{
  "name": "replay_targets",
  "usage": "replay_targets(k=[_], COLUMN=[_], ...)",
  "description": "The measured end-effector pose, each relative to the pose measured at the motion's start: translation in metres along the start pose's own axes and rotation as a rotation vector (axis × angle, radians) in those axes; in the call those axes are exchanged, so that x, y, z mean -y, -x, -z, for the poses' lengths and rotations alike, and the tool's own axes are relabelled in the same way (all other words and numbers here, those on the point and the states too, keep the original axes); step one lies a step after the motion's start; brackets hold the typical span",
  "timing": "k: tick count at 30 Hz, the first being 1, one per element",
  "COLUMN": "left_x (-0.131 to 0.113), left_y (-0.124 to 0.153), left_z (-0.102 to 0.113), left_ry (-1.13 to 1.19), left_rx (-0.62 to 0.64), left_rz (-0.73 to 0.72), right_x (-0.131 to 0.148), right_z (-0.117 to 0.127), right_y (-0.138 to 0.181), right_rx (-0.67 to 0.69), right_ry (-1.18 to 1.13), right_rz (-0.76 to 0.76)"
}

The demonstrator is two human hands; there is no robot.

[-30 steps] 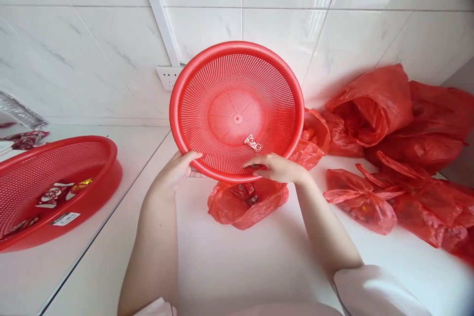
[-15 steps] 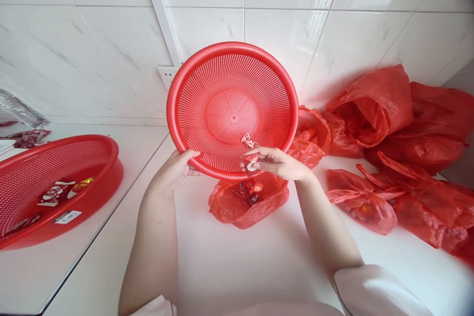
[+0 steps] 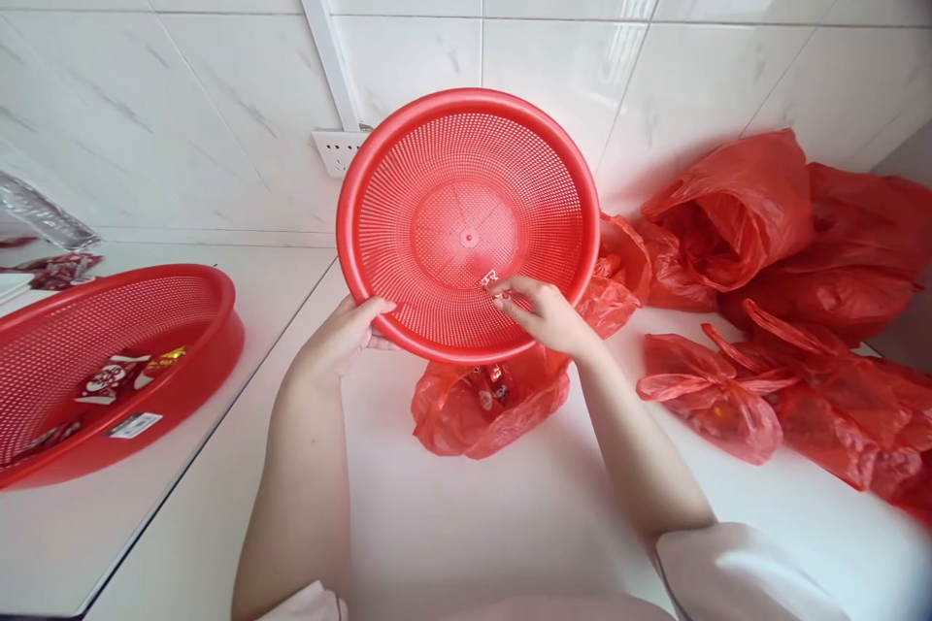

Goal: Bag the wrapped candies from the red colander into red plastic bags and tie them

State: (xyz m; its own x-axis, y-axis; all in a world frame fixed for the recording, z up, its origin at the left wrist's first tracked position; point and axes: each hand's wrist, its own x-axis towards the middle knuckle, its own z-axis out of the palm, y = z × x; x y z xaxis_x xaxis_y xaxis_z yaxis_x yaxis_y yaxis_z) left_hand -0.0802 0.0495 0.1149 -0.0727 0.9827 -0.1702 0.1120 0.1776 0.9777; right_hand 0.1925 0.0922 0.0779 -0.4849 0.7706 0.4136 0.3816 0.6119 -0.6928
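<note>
A red perforated plastic basket [image 3: 466, 102] is tilted up in front of me, its open side facing me. My left hand [image 3: 356, 325] grips its lower left rim, thumb inside and fingers underneath. Inside the lower right of the basket, my right hand [image 3: 535, 310] has thumb and index finger closed on a small red-and-white wrapped candy [image 3: 489, 278], mostly hidden by the fingertips. Just beneath the rim stands an open red plastic bag [image 3: 477, 432] with several wrapped candies [image 3: 496, 388] in it.
At the left stands another red basket [image 3: 218, 320] holding several wrapped snacks [image 3: 113, 380]. Several red plastic bags [image 3: 735, 204], some knotted, crowd the right side. Behind are a tiled wall [image 3: 408, 49] and a power socket [image 3: 339, 151].
The red wrapped candy that my right hand held at the rim has left the fingers. That hand has reached deeper to the other candy. The basket has shifted slightly right and down.
</note>
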Motion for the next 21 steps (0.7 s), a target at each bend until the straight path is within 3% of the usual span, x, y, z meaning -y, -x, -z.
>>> replay_targets(k=[2,5,8,11,13,18,21], left_x=[-0.001,-0.005,-0.006,-0.002,0.000,0.003,0.005], left_y=[0.002,0.005,0.005,0.002,-0.001,-0.007,-0.008], left_z=[-0.003,-0.010,-0.013,-0.011,-0.008,-0.004,-0.003], left_ry=[0.002,0.010,-0.007,-0.004,0.019,0.072,0.098], left_rx=[0.026,0.033,0.013,0.019,0.019,-0.045,-0.059], left_rz=[0.011,0.032,0.035,0.023,0.014,0.015,-0.016], right_x=[-0.007,-0.015,-0.012,-0.006,-0.002,0.006,0.013], right_z=[-0.005,-0.010,-0.008,-0.003,0.001,0.009,0.015], right_y=[-0.001,-0.001,0.001,0.002,0.002,0.004,0.007], right_rx=[-0.045,0.101,0.317,0.444,0.432,0.168,0.262], right_ry=[0.175,0.311,0.241,0.113,0.041,-0.017,-0.116], right_rz=[-0.025,-0.083,-0.071,-0.033,-0.008,0.036,0.030])
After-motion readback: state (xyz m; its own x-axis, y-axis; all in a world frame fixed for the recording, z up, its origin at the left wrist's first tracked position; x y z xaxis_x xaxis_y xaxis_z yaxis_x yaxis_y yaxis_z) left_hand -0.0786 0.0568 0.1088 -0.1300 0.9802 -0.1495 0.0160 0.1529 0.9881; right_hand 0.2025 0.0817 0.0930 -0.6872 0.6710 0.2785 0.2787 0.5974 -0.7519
